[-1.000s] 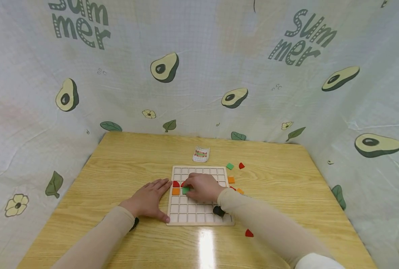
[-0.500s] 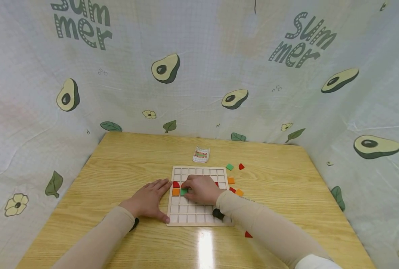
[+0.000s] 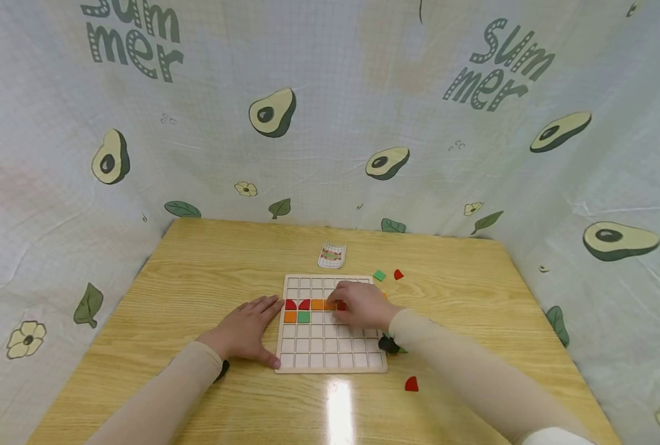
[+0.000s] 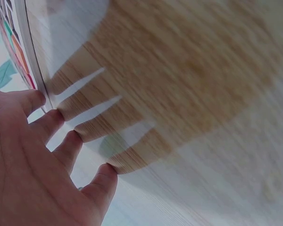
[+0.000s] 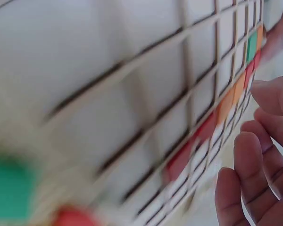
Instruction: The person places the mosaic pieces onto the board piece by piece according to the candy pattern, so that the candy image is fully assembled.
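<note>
A white grid board (image 3: 310,344) lies on the table, with a row of red and orange tiles near its upper middle. Below the row's left end sit an orange tile (image 3: 290,316) and a green square tile (image 3: 304,317). My left hand (image 3: 248,327) rests spread at the board's left edge; its fingertips touch the edge side in the left wrist view. Over the board's right half hovers my right hand (image 3: 360,305), partly covering the row's right end. In the right wrist view its thumb and fingers are apart and relaxed, with nothing between them.
Behind the board lies a small pattern card (image 3: 332,255). To the right are a loose green tile (image 3: 379,275) and a red quarter-circle tile (image 3: 398,274); another red tile (image 3: 411,384) lies nearer the front. A printed cloth (image 3: 330,123) hangs around the table.
The green tile has settled into its cell beside the orange one. My right hand has let it go and moved right across the board. My left hand has stayed in place.
</note>
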Available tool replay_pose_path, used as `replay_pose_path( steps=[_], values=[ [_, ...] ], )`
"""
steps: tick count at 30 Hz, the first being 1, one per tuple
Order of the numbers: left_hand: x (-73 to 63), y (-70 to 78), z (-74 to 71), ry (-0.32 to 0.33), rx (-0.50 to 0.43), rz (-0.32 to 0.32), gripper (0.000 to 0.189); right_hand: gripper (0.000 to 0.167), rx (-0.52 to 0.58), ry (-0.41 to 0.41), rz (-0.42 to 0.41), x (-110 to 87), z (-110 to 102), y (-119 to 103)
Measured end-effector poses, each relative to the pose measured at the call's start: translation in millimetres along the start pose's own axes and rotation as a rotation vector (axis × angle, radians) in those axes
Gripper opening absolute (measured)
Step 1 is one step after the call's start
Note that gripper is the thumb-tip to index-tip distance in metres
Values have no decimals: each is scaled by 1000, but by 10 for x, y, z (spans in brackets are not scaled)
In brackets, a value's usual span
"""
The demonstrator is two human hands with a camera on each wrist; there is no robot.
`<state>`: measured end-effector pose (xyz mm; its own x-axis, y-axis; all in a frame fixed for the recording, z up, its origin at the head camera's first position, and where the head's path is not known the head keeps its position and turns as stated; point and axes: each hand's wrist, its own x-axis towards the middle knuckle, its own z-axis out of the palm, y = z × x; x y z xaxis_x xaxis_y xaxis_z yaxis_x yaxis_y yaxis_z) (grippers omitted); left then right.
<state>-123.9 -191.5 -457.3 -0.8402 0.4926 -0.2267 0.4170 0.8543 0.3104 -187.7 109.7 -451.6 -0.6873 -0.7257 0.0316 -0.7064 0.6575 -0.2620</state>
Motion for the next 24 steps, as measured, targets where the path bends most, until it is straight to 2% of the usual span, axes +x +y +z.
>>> replay_pose_path(
  steps=[5,13,18,24],
  values=[
    [6,-8,10,-1,15,-1,126,22,41,-3,65,-412,-202,247],
    [10,-22,34,9,17,2,127,22,72,12,127,-1022,-289,552],
    [14,-23,37,4,21,-4,128,22,88,12,158,-1289,-265,617],
    [10,-14,24,3,18,-5,127,23,105,9,115,-1477,-178,590]
  ],
)
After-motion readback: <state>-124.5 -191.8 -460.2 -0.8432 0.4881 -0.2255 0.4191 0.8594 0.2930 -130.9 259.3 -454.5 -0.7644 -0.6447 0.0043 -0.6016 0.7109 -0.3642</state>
